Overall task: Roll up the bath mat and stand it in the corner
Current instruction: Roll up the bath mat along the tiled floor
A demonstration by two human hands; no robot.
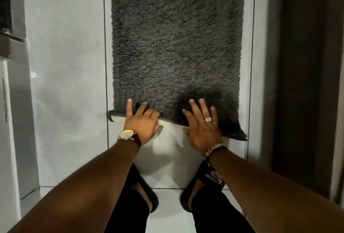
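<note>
White lettering on the black sandal [214, 176], partly hidden, unreadable, no other text

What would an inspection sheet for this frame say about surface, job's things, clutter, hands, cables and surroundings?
Surface: pale tiled floor with dark grout lines.
Job's things: dark grey shaggy bath mat lies flat, not yet rolled; its near edge is lifted at the left, showing pale backing.
Clutter: nothing seen.
Hands: left hand holds the near edge, thumb below and fingers on top; right hand lies with straight, spread fingers on the pile at the same edge.
Cables: nothing seen.
Surroundings: dark panel at right, pale wall at left; the person's black slides stand just short of the mat.
</note>
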